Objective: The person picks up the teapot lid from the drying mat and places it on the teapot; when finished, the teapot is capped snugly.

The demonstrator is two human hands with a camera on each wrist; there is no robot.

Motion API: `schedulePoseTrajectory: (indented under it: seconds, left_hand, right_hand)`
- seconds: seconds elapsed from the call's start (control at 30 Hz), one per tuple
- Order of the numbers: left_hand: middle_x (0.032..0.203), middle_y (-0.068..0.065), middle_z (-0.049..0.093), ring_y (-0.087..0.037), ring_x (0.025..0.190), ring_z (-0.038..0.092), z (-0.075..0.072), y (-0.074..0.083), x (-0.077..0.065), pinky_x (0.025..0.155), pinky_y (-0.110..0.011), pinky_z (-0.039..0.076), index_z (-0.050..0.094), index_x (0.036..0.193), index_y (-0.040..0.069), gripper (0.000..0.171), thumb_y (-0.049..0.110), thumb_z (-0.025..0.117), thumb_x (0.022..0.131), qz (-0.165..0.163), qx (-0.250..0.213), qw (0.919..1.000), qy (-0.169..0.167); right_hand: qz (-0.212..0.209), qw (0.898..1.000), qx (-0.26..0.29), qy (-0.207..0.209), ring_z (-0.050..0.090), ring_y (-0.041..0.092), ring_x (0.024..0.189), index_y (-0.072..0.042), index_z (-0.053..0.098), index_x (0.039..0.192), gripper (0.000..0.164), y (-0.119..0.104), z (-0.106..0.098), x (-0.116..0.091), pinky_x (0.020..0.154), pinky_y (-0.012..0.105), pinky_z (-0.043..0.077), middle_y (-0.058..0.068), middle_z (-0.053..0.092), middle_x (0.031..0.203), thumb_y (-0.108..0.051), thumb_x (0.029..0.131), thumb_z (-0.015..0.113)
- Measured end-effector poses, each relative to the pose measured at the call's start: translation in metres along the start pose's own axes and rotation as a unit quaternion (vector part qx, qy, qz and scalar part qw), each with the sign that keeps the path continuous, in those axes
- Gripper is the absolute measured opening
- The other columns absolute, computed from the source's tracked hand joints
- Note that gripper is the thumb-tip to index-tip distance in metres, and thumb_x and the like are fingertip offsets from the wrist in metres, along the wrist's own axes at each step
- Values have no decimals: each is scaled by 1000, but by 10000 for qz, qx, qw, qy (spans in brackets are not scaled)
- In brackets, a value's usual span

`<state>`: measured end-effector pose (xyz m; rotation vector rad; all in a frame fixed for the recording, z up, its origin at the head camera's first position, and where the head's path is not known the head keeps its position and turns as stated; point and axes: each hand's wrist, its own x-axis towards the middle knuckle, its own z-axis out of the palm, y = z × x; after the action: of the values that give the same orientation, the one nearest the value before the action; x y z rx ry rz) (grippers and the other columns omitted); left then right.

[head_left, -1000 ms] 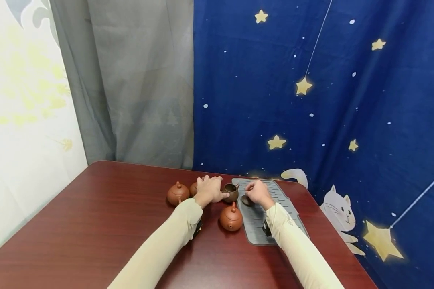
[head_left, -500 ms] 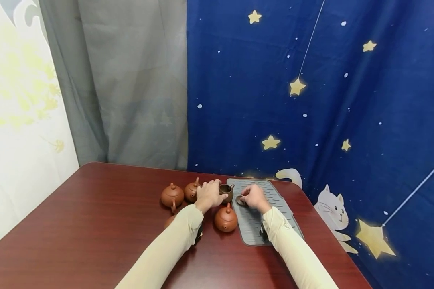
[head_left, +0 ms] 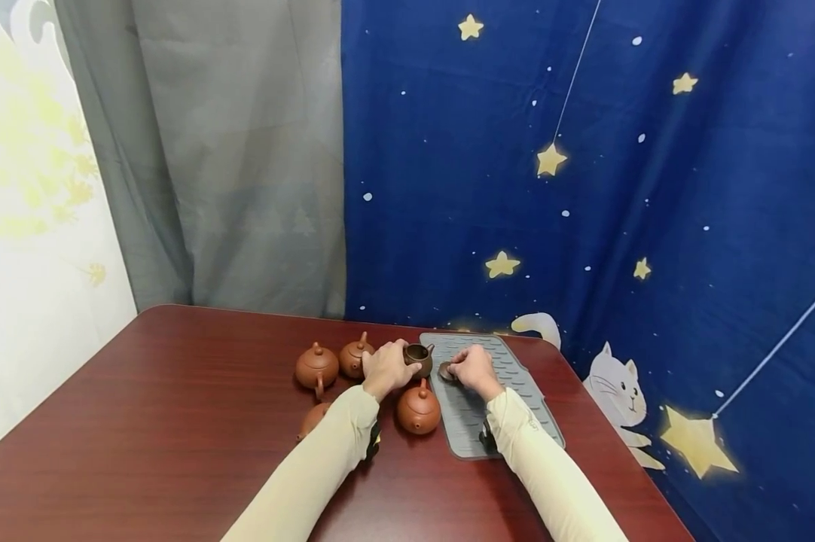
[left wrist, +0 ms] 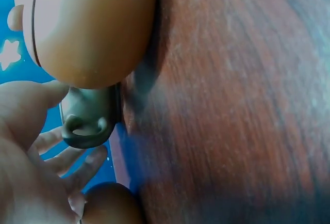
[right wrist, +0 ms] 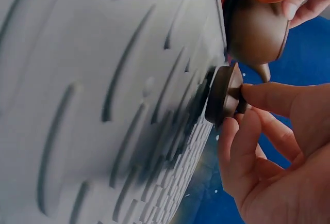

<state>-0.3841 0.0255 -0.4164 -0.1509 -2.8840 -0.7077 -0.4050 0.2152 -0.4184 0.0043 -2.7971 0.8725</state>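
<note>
My left hand (head_left: 387, 369) grips the side of a small dark brown teapot (head_left: 424, 366), thumb in front and fingers behind. That pot stands lidless, its spout (right wrist: 262, 70) toward the grey mat (head_left: 468, 440); its loop handle (left wrist: 88, 133) shows in the left wrist view. Just right of the pot, my right hand (head_left: 475, 367) pinches the knob of a dark brown lid (right wrist: 223, 95) between thumb and fingers. The lid is tilted close over the mat's left edge; whether it touches the mat I cannot tell. A reddish teapot (head_left: 419, 412) with its lid on sits in front of the dark pot.
Left of my left hand stand two lidded clay teapots, a rounder one (head_left: 315, 366) and one by my fingers (head_left: 355, 357). Another teapot (head_left: 312, 418) is partly behind my left sleeve. All stand on a dark red table (head_left: 177, 406), with curtains (head_left: 258, 150) behind.
The head view has swung slightly right, so everything sits further left. My left hand has shifted toward the dark pot, uncovering a teapot beside it. The lid shows more beside my right fingers.
</note>
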Motion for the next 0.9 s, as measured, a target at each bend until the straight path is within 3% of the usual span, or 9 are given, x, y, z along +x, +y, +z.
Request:
schedulePoseTrajectory:
  seconds: [0.23, 0.3, 0.4, 0.53, 0.6, 0.67, 0.9]
  left_hand:
    - [110, -2, 64, -22, 97, 59, 0, -1, -1, 85, -48, 31, 59, 119, 18, 49, 44, 69, 79, -104, -34, 9999, 92]
    - [109, -3, 64, -23, 95, 60, 2, -1, -1, 84, -48, 32, 60, 118, 18, 48, 44, 69, 79, -110, -62, 9999, 104]
    - [107, -4, 64, -24, 94, 60, 4, 0, -1, 84, -48, 32, 60, 117, 18, 47, 44, 69, 79, -132, -70, 9998, 109]
    - [107, -5, 64, -25, 94, 60, 5, 1, 0, 85, -50, 32, 60, 117, 18, 47, 45, 69, 79, -178, -44, 9997, 139]
    - [107, -4, 64, -25, 94, 60, 6, 1, 1, 85, -50, 31, 60, 117, 19, 47, 45, 69, 78, -201, -21, 9997, 132]
    - [108, -4, 65, -25, 94, 61, 6, 1, 2, 85, -50, 31, 60, 117, 20, 47, 45, 70, 78, -233, -20, 9996, 125]
    - [109, 0, 65, -25, 94, 61, 7, 1, 7, 88, -51, 29, 62, 115, 22, 47, 47, 71, 76, -422, 7, 9991, 102]
  right_hand:
    - [2, 9995, 97, 303, 57, 20, 79, -16, 72, 70, 8, -9, -1, 2, 85, 38, 42, -5, 66, 70, -19, 72, 79]
    - [87, 9993, 118, 354, 56, 20, 80, -17, 72, 70, 8, -11, -2, 1, 83, 36, 43, -5, 66, 70, -19, 71, 79]
    - [142, 9989, 198, 402, 58, 18, 77, -17, 72, 70, 8, -16, -2, -1, 70, 34, 47, -6, 66, 72, -21, 72, 79]
    - [-57, 9980, 317, 552, 60, 17, 73, -17, 72, 70, 8, -23, -2, -1, 70, 35, 47, -6, 66, 70, -22, 73, 78]
    - [-143, 9970, 394, 655, 60, 17, 74, -17, 72, 69, 9, -27, -2, -1, 78, 37, 45, -6, 66, 69, -21, 73, 78]
    - [-189, 9959, 488, 733, 60, 19, 75, -17, 72, 69, 9, -31, -3, 0, 79, 39, 44, -5, 66, 69, -21, 73, 78]
    - [-404, 9941, 571, 827, 60, 17, 71, -15, 72, 69, 8, -47, -2, 5, 67, 32, 46, -4, 67, 67, -19, 72, 79]
